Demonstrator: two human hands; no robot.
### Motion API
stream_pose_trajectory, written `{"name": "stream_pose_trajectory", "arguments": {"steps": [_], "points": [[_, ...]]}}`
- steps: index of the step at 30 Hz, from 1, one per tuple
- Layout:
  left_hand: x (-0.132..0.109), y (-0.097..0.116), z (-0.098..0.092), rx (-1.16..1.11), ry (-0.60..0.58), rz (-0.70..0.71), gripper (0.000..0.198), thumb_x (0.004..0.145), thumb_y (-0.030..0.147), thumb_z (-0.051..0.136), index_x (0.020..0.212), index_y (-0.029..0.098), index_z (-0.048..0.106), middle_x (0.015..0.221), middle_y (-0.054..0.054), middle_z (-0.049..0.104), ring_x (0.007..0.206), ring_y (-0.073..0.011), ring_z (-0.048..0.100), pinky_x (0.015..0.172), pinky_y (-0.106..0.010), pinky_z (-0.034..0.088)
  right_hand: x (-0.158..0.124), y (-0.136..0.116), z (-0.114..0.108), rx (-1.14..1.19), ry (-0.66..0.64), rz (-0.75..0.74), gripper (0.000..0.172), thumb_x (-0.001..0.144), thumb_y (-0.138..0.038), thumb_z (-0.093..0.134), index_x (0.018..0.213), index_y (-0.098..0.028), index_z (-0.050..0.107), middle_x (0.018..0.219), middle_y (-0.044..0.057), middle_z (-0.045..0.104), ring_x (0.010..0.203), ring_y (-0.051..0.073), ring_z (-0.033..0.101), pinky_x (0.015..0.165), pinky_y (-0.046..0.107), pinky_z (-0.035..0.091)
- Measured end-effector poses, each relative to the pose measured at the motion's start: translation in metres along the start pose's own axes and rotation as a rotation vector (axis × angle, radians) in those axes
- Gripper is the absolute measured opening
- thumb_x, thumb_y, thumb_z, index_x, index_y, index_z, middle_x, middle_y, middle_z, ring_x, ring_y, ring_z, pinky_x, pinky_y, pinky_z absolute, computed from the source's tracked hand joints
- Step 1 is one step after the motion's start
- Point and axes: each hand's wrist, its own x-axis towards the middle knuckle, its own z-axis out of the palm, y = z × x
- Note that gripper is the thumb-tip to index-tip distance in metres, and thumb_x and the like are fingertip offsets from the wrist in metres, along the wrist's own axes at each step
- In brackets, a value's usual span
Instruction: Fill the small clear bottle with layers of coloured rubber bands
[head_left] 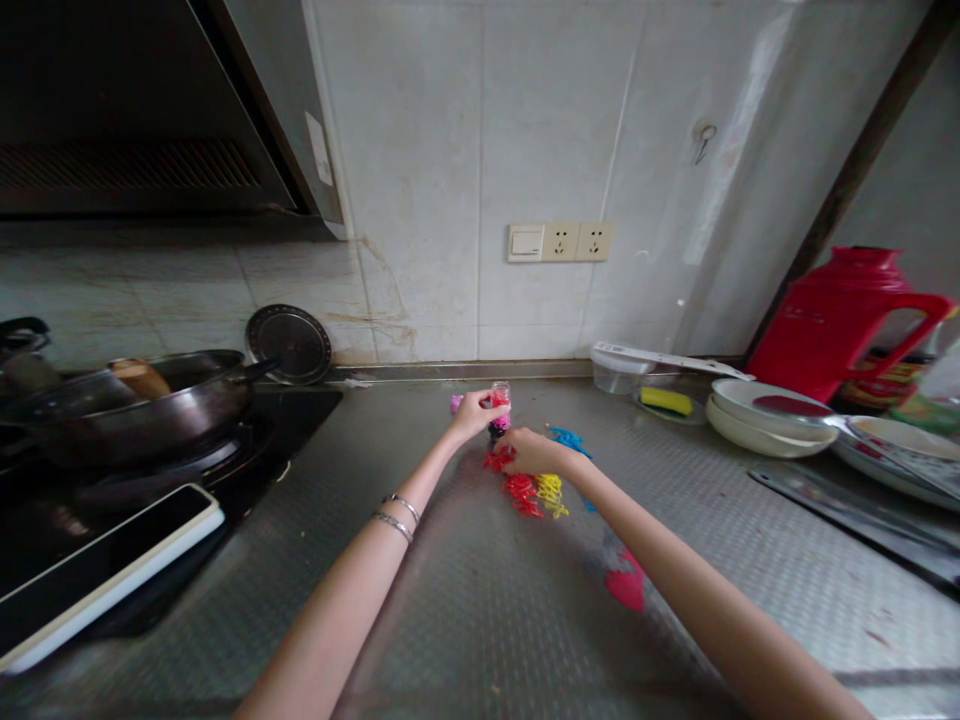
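Observation:
My left hand is closed around a small clear jar with red, pink and dark contents, standing upright on the counter. Beside that hand lies a small pink-purple piece, partly hidden. My right hand reaches down just in front of the jar, its fingers drawn together on a few thin red rubber bands. Nearer to me are a pile of red rubber bands and a pile of yellow rubber bands. Blue rubber bands lie behind my right wrist.
On the left, a pan sits on the stove, with a phone at its edge. At right are a yellow sponge, stacked bowls, a knife and a red thermos. A pink-red patch lies under my right forearm.

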Motion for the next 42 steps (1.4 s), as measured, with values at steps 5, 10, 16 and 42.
{"name": "stream_pose_trajectory", "arguments": {"steps": [5, 10, 16, 42], "points": [[0.000, -0.001, 0.000, 0.003, 0.004, 0.011, 0.027, 0.065, 0.031, 0.062, 0.085, 0.013, 0.067, 0.080, -0.005, 0.068, 0.068, -0.0150, 0.057, 0.064, -0.026, 0.042, 0.003, -0.004, -0.004, -0.033, -0.039, 0.043, 0.027, 0.066, -0.018, 0.053, 0.089, -0.017, 0.067, 0.086, 0.006, 0.068, 0.075, 0.015, 0.060, 0.065, 0.019, 0.039], [0.000, -0.001, 0.000, 0.014, -0.001, 0.014, 0.026, 0.066, 0.031, 0.061, 0.085, 0.013, 0.066, 0.080, -0.005, 0.068, 0.067, -0.0142, 0.057, 0.063, -0.025, 0.042, 0.004, -0.010, -0.008, -0.035, -0.068, 0.112, 0.023, 0.066, -0.015, 0.051, 0.083, -0.016, 0.067, 0.080, 0.006, 0.068, 0.069, 0.013, 0.059, 0.060, 0.018, 0.038], [-0.001, 0.002, -0.001, -0.003, -0.010, 0.007, 0.026, 0.066, 0.030, 0.062, 0.085, 0.013, 0.066, 0.082, -0.005, 0.068, 0.068, -0.0139, 0.056, 0.064, -0.024, 0.042, 0.001, -0.019, -0.010, -0.062, -0.044, 0.124, 0.021, 0.064, -0.013, 0.050, 0.076, -0.015, 0.067, 0.070, 0.007, 0.067, 0.059, 0.013, 0.057, 0.050, 0.019, 0.034], [-0.001, 0.004, 0.001, -0.072, 0.002, -0.053, 0.023, 0.065, 0.030, 0.062, 0.080, 0.013, 0.067, 0.073, -0.003, 0.066, 0.060, -0.0119, 0.053, 0.057, -0.023, 0.039, 0.031, 0.012, -0.070, 0.768, 0.764, 0.049, 0.025, 0.065, -0.033, 0.057, 0.075, -0.011, 0.062, 0.069, 0.005, 0.064, 0.064, 0.013, 0.057, 0.060, 0.023, 0.044]]}}
